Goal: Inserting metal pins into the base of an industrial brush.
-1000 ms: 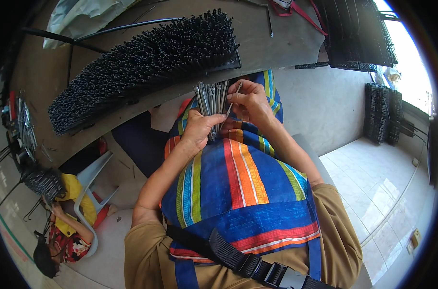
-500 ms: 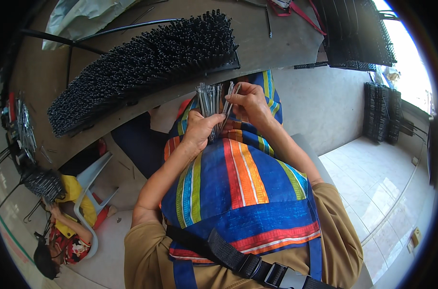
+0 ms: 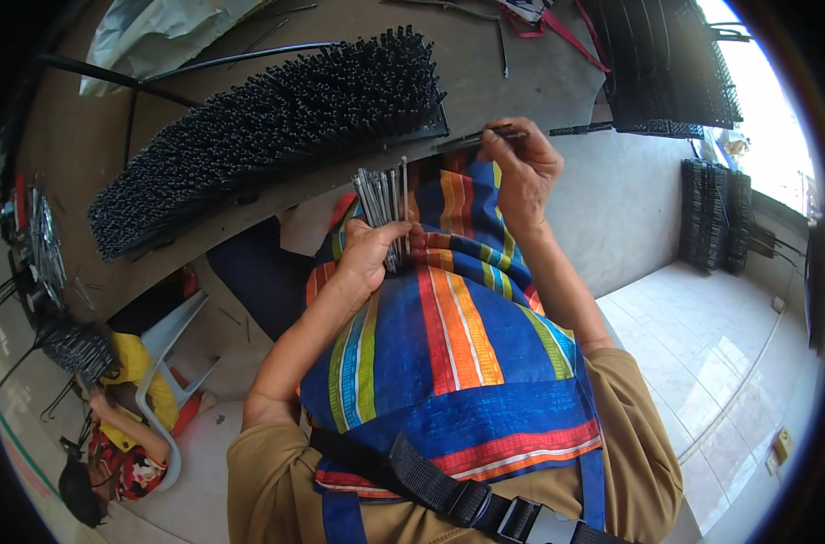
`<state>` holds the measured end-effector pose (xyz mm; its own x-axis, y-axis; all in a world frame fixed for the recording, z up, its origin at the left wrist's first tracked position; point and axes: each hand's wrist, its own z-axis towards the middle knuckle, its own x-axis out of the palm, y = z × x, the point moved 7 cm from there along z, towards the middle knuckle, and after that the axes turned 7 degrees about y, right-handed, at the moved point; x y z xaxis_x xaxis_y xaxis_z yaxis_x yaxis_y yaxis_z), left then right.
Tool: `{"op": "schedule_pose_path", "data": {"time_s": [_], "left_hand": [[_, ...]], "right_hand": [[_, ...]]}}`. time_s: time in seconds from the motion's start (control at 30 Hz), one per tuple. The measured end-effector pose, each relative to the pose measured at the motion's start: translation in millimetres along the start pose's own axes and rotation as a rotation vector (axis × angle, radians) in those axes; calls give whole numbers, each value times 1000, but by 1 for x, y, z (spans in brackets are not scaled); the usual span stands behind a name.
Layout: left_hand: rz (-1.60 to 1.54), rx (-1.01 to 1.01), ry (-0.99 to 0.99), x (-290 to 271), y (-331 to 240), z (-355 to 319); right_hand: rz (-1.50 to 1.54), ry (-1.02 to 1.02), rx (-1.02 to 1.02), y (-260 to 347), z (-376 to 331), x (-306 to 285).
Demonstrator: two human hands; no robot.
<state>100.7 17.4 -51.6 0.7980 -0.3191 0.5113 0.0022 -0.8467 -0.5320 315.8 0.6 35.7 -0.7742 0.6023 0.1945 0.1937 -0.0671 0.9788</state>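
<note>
Metal rods point(image 3: 385, 204) in left hand point(image 3: 367, 258)

Grey metal on the bundle of rods point(image 3: 382, 204) in the left hand point(image 3: 365, 258); same dull grey on the single rod point(image 3: 485, 138) pinched by the right hand point(image 3: 521, 168). Black throughout the big bristling mass of rods point(image 3: 267, 118) on the brown tabletop point(image 3: 485, 72). Bold stripes on the apron point(image 3: 449, 363): deep blue ground, with orange, red, yellow and green bands. Tan-brown shirt sleeves point(image 3: 639, 435). Black strap with a black buckle point(image 3: 467, 499) across the chest. Black wire racks point(image 3: 666, 63) at upper right. Pale cream floor tiles point(image 3: 702, 344). Yellow top and red patterned cloth on another person point(image 3: 131, 426) at lower left, beside a white plastic chair point(image 3: 172, 354).
</note>
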Motion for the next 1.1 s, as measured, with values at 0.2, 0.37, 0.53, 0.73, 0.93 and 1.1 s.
{"op": "schedule_pose_path", "data": {"time_s": [0.2,0.37,0.53,0.73,0.93,1.1], "left_hand": [[-27,0,39,5,-6,-3],[-48,-18,58,3,-4,-5],[-66,35,71,5,-10,-4],[-59,-28,36,20,-12,-12],[-12,130,210,65,-28,-9],[-31,171,175,120,-32,48]], "right_hand": [[-437,155,-396,19,29,19],[-644,205,-380,16,31,35],[-722,164,-283,17,38,44],[-907,204,-552,37,30,48],[-563,279,-10,26,4,10],[-618,85,-110,22,-43,-33]]}}
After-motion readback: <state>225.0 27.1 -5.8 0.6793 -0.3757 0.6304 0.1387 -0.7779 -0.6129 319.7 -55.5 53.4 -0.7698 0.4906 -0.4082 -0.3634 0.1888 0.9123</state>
